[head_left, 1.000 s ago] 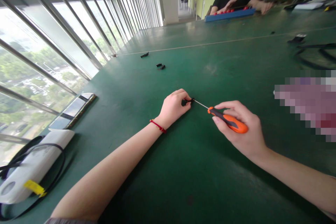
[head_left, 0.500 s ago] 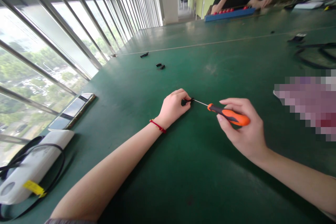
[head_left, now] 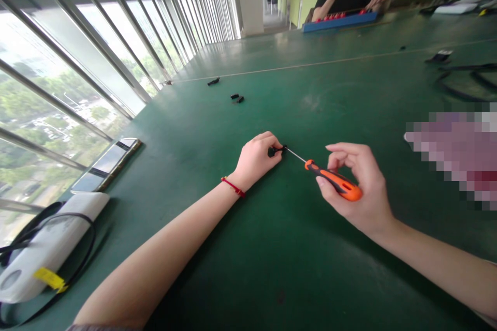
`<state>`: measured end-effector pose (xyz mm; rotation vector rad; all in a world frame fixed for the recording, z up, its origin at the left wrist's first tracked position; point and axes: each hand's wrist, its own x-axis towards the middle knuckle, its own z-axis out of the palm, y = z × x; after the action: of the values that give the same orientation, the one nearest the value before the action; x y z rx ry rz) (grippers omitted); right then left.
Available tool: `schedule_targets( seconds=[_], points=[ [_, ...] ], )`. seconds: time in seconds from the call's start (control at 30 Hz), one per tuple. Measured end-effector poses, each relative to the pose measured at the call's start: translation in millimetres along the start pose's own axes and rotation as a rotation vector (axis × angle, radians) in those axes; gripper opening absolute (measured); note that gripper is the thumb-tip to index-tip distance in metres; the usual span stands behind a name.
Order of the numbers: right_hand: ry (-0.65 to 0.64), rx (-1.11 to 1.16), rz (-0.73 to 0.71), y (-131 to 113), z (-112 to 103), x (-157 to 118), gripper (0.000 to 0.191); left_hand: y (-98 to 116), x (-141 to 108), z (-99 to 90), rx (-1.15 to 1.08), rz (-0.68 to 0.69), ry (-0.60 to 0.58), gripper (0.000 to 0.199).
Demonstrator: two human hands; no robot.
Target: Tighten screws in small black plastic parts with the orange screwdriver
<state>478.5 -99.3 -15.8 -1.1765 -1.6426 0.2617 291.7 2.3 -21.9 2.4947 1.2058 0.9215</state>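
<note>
While the left grip [head_left: 257, 157] pinches 1 black part [head_left: 273, 151] — the right grip [head_left: 368, 191] holds an orange screwdriver [head_left: 334, 180] to it.

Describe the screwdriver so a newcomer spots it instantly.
Over the green table, find the right hand, right of centre. The screwdriver is in its grip, thin metal shaft pointing at the small black part in the left hand. Its orange-and-dark handle sets it apart from that part.

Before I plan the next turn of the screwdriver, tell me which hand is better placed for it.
Likely the right hand: the screwdriver lies in its grip, tip at the black part. The left hand is busy pinching that part.
</note>
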Motion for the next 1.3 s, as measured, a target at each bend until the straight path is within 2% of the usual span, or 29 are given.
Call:
schedule_targets(
  seconds=[0.1, 0.17, 0.27, 0.37, 0.47, 0.53, 0.6, 0.67, 0.73, 0.83, 0.93, 1.03, 1.1, 1.23, 1.3],
  points=[
    [-0.066, -0.028, 0.031, -2.1, -0.5, -0.1, 0.023, 0.2, 0.0, -0.4, -0.004, -0.001, 0.001, 0.007],
    [-0.045, -0.039, 0.028, -2.2, -0.4, -0.8, 0.017, 0.2, -0.1, -0.3, -0.005, 0.000, 0.002, 0.007],
    [0.051, -0.037, -0.018, -0.1, 0.5, -1.4, 0.028, 0.0, -0.4, 0.1, -0.003, 0.005, 0.005, 0.007],
    [0.035, -0.018, -0.020, 1.1, 0.9, -1.1, 0.039, 0.3, -0.8, -0.1, -0.003, 0.003, 0.003, 0.007],
    [-0.045, -0.037, 0.019, -0.8, 0.6, -1.0, 0.027, 0.9, -0.7, -0.7, -0.007, 0.000, 0.002, 0.006],
    [-0.052, -0.053, 0.031, -1.7, 0.7, -1.3, 0.017, 1.1, -0.4, -0.8, -0.008, -0.002, 0.001, 0.006],
    [0.002, -0.062, 0.023, -1.0, 1.1, -1.5, 0.019, 1.0, -0.1, -0.6, -0.008, -0.001, 0.001, 0.006],
    [0.047, -0.059, 0.003, 0.6, 1.4, -1.0, 0.029, 0.9, 0.1, -0.4, -0.007, 0.003, 0.002, 0.007],
    [0.033, -0.057, -0.015, 1.1, 1.5, 0.1, 0.036, 0.9, 0.1, -0.3, -0.005, 0.002, 0.003, 0.007],
    [-0.044, -0.087, -0.031, -0.9, 1.1, 1.3, 0.027, 1.1, -0.2, -0.5, -0.005, -0.003, 0.000, 0.007],
    [-0.032, -0.103, -0.043, -1.8, 1.3, 0.8, 0.014, 1.0, -0.3, -0.7, -0.006, -0.001, 0.002, 0.007],
    [0.064, -0.094, -0.034, 0.3, 1.5, 0.0, 0.026, 0.5, -0.1, -0.6, -0.007, 0.005, 0.007, 0.007],
    [0.063, -0.095, -0.041, 0.5, 0.9, 0.4, 0.034, 0.2, 0.0, -0.6, -0.006, 0.005, 0.005, 0.007],
    [-0.035, -0.141, -0.105, -3.5, -0.7, 1.8, 0.016, 0.1, 0.1, -0.4, -0.004, 0.002, -0.002, 0.007],
    [-0.012, -0.143, -0.110, -3.8, -0.5, 1.6, 0.013, -0.1, 0.1, -0.1, -0.004, 0.003, -0.002, 0.007]
  ],
)
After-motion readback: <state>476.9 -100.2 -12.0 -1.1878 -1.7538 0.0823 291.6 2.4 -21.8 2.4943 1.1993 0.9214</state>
